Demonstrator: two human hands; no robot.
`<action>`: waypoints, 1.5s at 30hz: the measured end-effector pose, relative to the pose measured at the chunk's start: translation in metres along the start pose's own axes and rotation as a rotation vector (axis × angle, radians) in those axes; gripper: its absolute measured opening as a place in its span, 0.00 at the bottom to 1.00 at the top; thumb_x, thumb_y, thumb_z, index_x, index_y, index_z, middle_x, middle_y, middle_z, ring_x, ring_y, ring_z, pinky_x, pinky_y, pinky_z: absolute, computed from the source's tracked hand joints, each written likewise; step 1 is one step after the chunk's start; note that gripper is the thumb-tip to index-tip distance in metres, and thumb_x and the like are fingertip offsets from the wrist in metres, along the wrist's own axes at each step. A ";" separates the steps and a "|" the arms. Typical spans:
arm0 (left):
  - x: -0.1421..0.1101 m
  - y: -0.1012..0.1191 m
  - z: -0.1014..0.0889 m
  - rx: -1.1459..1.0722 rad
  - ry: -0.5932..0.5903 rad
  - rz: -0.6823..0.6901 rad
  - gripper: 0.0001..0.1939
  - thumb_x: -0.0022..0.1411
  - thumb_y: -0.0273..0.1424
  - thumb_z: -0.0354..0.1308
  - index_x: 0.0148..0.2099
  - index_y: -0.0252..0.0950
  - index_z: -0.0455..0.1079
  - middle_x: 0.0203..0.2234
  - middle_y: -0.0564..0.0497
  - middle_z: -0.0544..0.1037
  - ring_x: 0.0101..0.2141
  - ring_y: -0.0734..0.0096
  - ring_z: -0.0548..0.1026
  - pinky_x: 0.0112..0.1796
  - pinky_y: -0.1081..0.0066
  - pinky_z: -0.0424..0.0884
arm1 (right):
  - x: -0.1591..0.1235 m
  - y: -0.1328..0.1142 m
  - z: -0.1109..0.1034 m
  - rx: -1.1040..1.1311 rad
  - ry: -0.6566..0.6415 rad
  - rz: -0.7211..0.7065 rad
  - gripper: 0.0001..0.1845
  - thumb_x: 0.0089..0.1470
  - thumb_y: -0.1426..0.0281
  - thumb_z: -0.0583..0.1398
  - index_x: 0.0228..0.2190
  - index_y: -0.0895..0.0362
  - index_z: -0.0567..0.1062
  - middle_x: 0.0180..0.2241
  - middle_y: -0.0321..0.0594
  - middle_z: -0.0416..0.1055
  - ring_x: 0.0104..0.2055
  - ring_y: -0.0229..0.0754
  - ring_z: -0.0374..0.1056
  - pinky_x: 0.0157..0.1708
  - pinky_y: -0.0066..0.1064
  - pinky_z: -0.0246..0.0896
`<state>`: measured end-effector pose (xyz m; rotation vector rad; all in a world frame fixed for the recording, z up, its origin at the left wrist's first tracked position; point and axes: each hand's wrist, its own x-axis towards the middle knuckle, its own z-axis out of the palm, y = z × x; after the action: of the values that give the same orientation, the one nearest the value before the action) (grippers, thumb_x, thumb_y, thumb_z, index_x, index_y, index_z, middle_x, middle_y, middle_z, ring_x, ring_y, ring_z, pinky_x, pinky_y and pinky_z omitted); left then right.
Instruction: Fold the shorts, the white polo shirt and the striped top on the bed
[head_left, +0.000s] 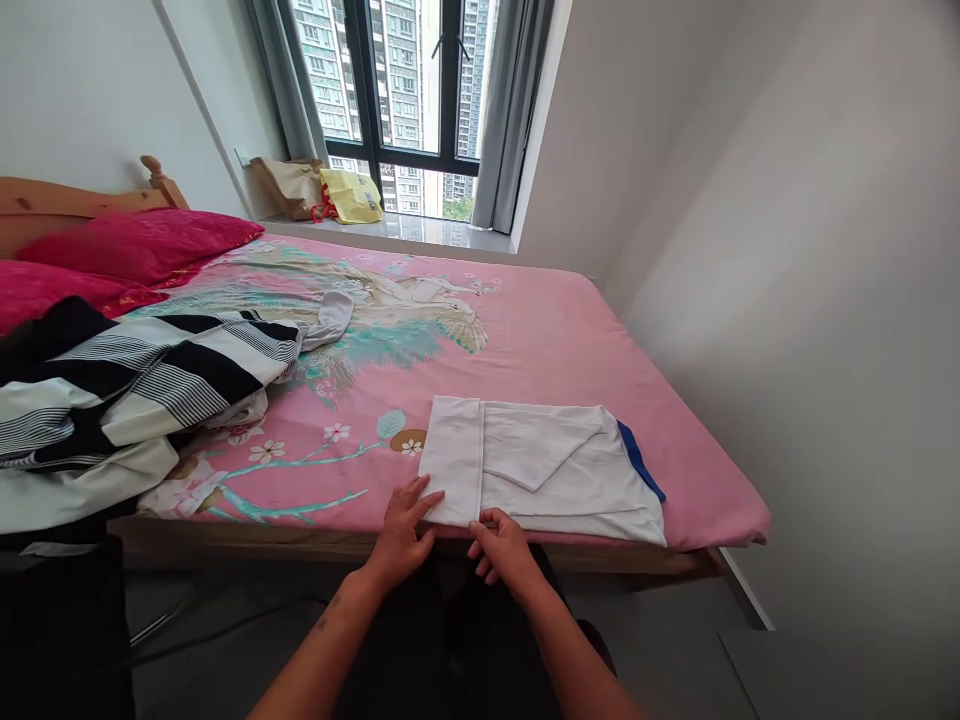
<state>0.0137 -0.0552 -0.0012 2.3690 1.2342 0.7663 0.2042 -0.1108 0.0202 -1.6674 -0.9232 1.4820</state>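
Folding white shirt (551,470), one end over — resting left fingers (411,494) spread, pinching edge with right fingers (498,521) — likely needing more.

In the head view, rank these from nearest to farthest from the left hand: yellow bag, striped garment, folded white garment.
1. Folded white garment: touched by the left hand.
2. Striped garment: to the left, on the bed.
3. Yellow bag: on the windowsill beyond the bed.

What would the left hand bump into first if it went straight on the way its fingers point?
The white folded garment: the left hand seems to be touching its near left corner. Beyond that lies the pink bedsheet, though depth is hard to judge here.
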 end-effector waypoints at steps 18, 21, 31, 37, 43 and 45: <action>-0.006 -0.002 0.011 0.124 0.062 -0.006 0.23 0.60 0.32 0.52 0.58 0.42 0.63 0.61 0.45 0.60 0.61 0.58 0.55 0.60 0.50 0.48 | -0.003 0.009 0.009 -0.344 0.171 -0.417 0.21 0.53 0.65 0.55 0.49 0.52 0.62 0.21 0.28 0.66 0.20 0.35 0.63 0.22 0.26 0.60; -0.006 -0.003 0.011 0.113 0.061 -0.001 0.24 0.59 0.34 0.53 0.59 0.41 0.62 0.61 0.44 0.60 0.61 0.57 0.55 0.60 0.49 0.48 | 0.000 0.003 0.008 -0.455 0.168 -0.406 0.13 0.54 0.65 0.54 0.42 0.53 0.68 0.21 0.30 0.67 0.22 0.37 0.65 0.23 0.27 0.59; 0.000 0.013 0.002 0.057 0.086 -0.022 0.26 0.57 0.31 0.56 0.58 0.45 0.62 0.62 0.45 0.58 0.62 0.55 0.53 0.59 0.45 0.47 | 0.003 -0.014 0.001 -0.774 0.242 -0.489 0.24 0.52 0.72 0.55 0.52 0.53 0.65 0.26 0.34 0.73 0.29 0.41 0.69 0.29 0.28 0.56; 0.004 0.013 0.016 0.128 0.055 -0.012 0.28 0.54 0.22 0.52 0.58 0.41 0.63 0.61 0.44 0.60 0.62 0.56 0.54 0.58 0.44 0.48 | 0.009 -0.013 -0.004 -0.910 0.279 -0.571 0.10 0.51 0.72 0.55 0.38 0.51 0.71 0.32 0.35 0.74 0.33 0.40 0.69 0.30 0.27 0.53; 0.005 0.006 0.026 0.108 0.117 -0.024 0.21 0.62 0.27 0.49 0.57 0.46 0.66 0.61 0.46 0.61 0.61 0.58 0.56 0.57 0.46 0.53 | 0.022 -0.032 -0.011 -1.062 0.281 -0.717 0.10 0.53 0.74 0.53 0.35 0.53 0.73 0.32 0.38 0.74 0.37 0.42 0.66 0.37 0.30 0.52; 0.003 0.005 0.028 0.136 0.137 -0.007 0.22 0.63 0.27 0.47 0.58 0.46 0.64 0.61 0.45 0.60 0.62 0.58 0.55 0.58 0.46 0.53 | 0.025 -0.036 -0.017 -1.070 0.271 -0.802 0.11 0.55 0.73 0.53 0.38 0.53 0.73 0.32 0.39 0.73 0.38 0.42 0.65 0.41 0.32 0.51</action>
<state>0.0352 -0.0574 -0.0193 2.4538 1.3898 0.8805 0.2215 -0.0722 0.0407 -1.7093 -2.0967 0.1547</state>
